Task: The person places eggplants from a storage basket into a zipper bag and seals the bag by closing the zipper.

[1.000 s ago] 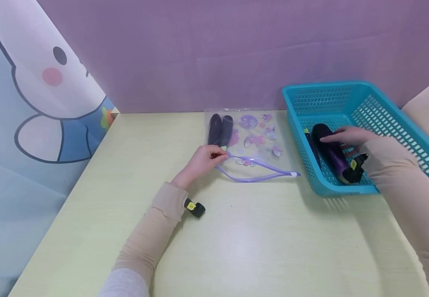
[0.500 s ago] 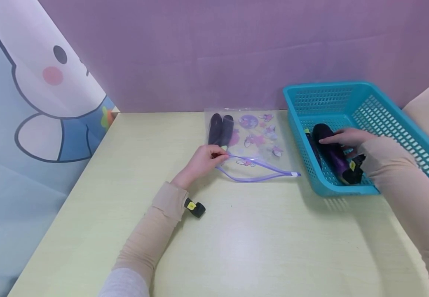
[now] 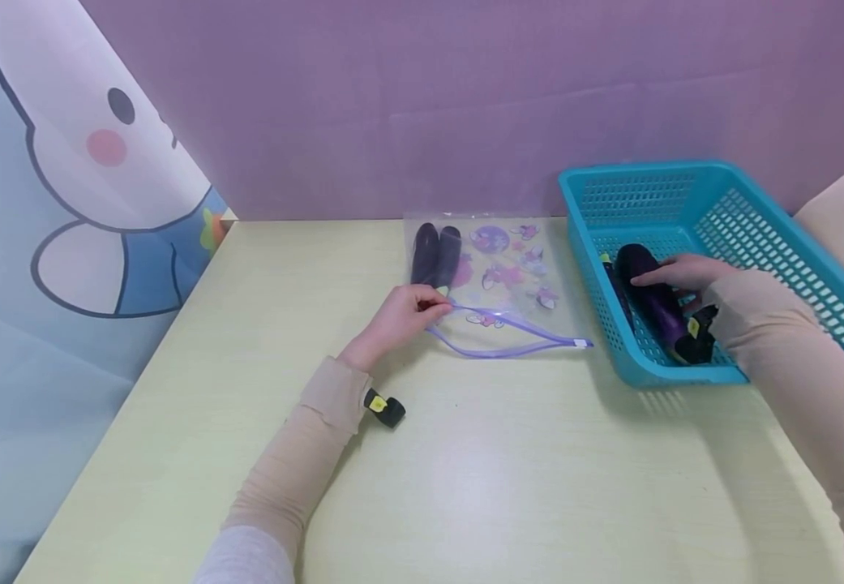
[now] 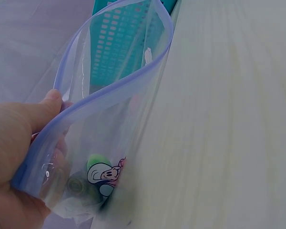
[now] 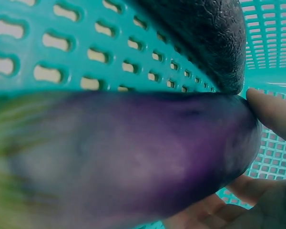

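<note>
At the table's far middle lies a clear zip bag [image 3: 571, 280] with a purple zip edge and printed cartoon figures. Two dark eggplants [image 3: 437, 255] are inside its left part. My left hand [image 3: 401, 315] pinches the left of the bag's mouth, which gapes in the left wrist view. In the blue basket [image 3: 655, 375], my right hand [image 3: 691, 272] has its thumb and fingers around a large purple eggplant [image 5: 133, 152]. A dark, wrinkled piece [image 5: 205, 43] lies alongside in the right wrist view. In the head view, a slim dark eggplant [image 3: 617, 296] with a green tip rests by the basket's left wall.
The pale table [image 3: 509, 478] extends in front of the bag. A purple cloth wall [image 3: 392, 113] rises behind it, and a blue cartoon curtain [image 3: 79, 365] hangs at the left. The basket's high perforated walls surround my right hand.
Both hands stay in nearly the same places, with the left on the bag's edge and the right on the eggplant. The head view has shifted very slightly.
</note>
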Motion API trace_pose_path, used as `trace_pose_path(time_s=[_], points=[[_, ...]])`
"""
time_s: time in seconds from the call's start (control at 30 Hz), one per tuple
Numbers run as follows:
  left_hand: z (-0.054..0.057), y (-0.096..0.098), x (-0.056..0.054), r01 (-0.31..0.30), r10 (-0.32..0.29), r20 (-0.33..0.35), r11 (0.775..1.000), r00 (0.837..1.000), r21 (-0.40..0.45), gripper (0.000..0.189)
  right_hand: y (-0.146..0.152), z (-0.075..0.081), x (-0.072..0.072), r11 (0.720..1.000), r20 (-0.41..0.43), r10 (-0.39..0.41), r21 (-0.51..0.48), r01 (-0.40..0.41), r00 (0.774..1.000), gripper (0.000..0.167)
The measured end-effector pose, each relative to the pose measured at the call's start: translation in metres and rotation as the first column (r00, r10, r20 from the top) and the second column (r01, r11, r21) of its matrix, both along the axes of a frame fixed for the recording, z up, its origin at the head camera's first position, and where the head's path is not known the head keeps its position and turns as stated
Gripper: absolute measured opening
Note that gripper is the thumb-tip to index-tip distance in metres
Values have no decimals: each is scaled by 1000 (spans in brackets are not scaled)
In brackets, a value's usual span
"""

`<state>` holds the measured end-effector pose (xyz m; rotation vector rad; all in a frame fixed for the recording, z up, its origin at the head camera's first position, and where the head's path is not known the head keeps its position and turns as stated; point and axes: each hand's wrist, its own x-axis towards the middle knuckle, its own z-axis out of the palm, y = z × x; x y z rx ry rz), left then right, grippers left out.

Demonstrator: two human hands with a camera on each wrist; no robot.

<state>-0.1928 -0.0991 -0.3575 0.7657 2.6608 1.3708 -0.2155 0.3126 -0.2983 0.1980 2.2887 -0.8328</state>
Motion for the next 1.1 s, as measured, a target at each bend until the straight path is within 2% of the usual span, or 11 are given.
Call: trace_pose_path(time_s=[0.1, 0.33, 0.77, 1.1], points=[[0, 0, 0, 1, -1, -5, 1000, 1000, 0, 14, -1, 1, 1, 1000, -8, 0, 8, 0, 1000, 95], [0, 0, -1, 3, -3, -15, 1000, 1000, -6, 14, 3, -5, -2, 1000, -17, -10, 25, 10, 1000, 108], [0, 0, -1, -2, 2, -11, 1000, 1000, -9, 14, -2, 1, 1, 999, -49, -6, 39, 8, 999, 103], [1, 0, 0, 1, -1, -5, 1000, 1000, -9, 14, -2, 5, 4, 998, -105, -49, 26, 52, 993, 99]])
